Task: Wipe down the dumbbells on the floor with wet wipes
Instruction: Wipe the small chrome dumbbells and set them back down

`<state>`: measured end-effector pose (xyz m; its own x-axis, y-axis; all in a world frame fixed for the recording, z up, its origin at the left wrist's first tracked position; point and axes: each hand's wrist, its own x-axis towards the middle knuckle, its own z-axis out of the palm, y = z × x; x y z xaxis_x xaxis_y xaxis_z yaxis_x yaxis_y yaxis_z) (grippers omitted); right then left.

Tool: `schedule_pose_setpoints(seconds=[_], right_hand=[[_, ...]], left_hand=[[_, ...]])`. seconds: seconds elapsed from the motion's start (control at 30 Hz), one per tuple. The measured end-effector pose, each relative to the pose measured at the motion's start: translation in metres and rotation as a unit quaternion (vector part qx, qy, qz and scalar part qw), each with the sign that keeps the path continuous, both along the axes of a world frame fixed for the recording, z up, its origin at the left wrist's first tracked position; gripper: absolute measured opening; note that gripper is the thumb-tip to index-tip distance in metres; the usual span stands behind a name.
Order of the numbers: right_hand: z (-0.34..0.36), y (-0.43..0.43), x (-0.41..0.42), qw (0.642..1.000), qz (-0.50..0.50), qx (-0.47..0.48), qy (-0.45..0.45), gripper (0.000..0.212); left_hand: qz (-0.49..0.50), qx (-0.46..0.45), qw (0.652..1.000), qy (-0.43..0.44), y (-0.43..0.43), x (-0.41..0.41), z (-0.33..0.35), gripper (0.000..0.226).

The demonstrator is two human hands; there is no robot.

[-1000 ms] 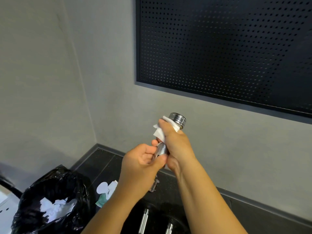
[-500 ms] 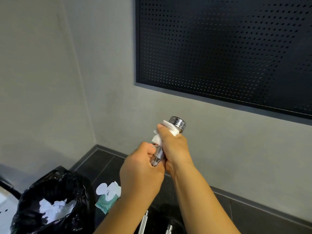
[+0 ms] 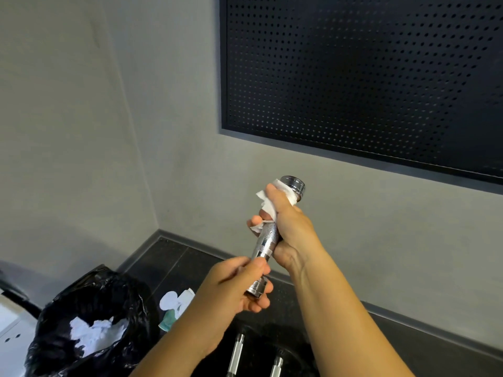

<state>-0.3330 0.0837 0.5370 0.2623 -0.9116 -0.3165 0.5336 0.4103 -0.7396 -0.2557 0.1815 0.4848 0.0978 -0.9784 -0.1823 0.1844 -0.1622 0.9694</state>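
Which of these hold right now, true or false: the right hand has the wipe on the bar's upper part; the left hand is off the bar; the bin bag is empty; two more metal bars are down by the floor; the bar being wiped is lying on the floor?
1. The right hand presses a white wet wipe around the upper part of the knurled chrome dumbbell bar. True.
2. The left hand is off the bar. False: it grips the bar's lower end.
3. The black plastic bin bag is empty. False: crumpled white wipes lie inside.
4. Two more chrome bars show at the bottom edge. True.
5. The held bar lies on the floor. False: it is held up, tilted, before the grey wall.
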Motion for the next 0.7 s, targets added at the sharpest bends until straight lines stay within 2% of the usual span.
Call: schedule_pose_setpoints(seconds=[0.13, 0.2, 0.23, 0.3, 0.37, 0.4, 0.43, 0.47, 0.5, 0.57, 0.6, 0.63, 0.67, 0.7], right_hand=[[-0.013, 0.016, 0.006, 0.992, 0.053, -0.039, 0.111, 0.017], [-0.016, 0.022, 0.005, 0.988, 0.087, -0.031, 0.121, 0.017], [-0.016, 0.023, 0.004, 0.988, 0.105, -0.022, 0.11, 0.017], [-0.014, 0.023, 0.001, 0.984, 0.16, -0.004, 0.073, 0.02], [-0.016, 0.023, 0.0, 0.975, 0.219, -0.001, 0.024, 0.032], [-0.019, 0.022, 0.0, 0.972, 0.237, -0.003, 0.009, 0.037], [-0.02, 0.022, 0.001, 0.97, 0.244, -0.005, 0.004, 0.037], [-0.02, 0.023, 0.001, 0.97, 0.244, -0.01, 0.014, 0.035], [-0.019, 0.023, 0.002, 0.971, 0.237, -0.015, 0.036, 0.03], [-0.02, 0.024, 0.006, 0.974, 0.205, -0.026, 0.091, 0.022], [-0.021, 0.025, 0.009, 0.976, 0.185, -0.03, 0.108, 0.019], [-0.025, 0.026, 0.013, 0.98, 0.163, -0.034, 0.112, 0.016], [-0.028, 0.027, 0.016, 0.983, 0.142, -0.035, 0.108, 0.013], [-0.032, 0.027, 0.018, 0.985, 0.131, -0.038, 0.109, 0.012]], left_hand=[[0.102, -0.056, 0.972, -0.203, -0.007, -0.009, -0.007, 0.024], [0.1, -0.059, 0.971, -0.21, -0.007, -0.007, -0.006, 0.022], [0.089, -0.051, 0.981, -0.164, -0.007, -0.005, -0.005, 0.023], [0.06, -0.009, 0.997, 0.05, -0.005, -0.001, 0.001, 0.02], [0.015, 0.042, 0.962, 0.271, -0.002, 0.0, 0.007, 0.022], [-0.001, 0.054, 0.942, 0.331, 0.0, 0.0, 0.01, 0.023], [-0.005, 0.058, 0.935, 0.351, 0.001, 0.0, 0.011, 0.024], [0.001, 0.055, 0.941, 0.334, 0.001, 0.0, 0.011, 0.025], [0.022, 0.044, 0.963, 0.265, 0.001, 0.001, 0.012, 0.026], [0.072, 0.011, 0.997, 0.009, -0.001, 0.001, 0.01, 0.029], [0.096, 0.002, 0.986, -0.138, -0.003, 0.001, 0.006, 0.031], [0.118, -0.007, 0.959, -0.258, -0.005, 0.001, 0.002, 0.03], [0.133, -0.018, 0.933, -0.335, -0.005, 0.001, -0.001, 0.027], [0.14, -0.034, 0.923, -0.357, -0.004, 0.001, -0.003, 0.024]])
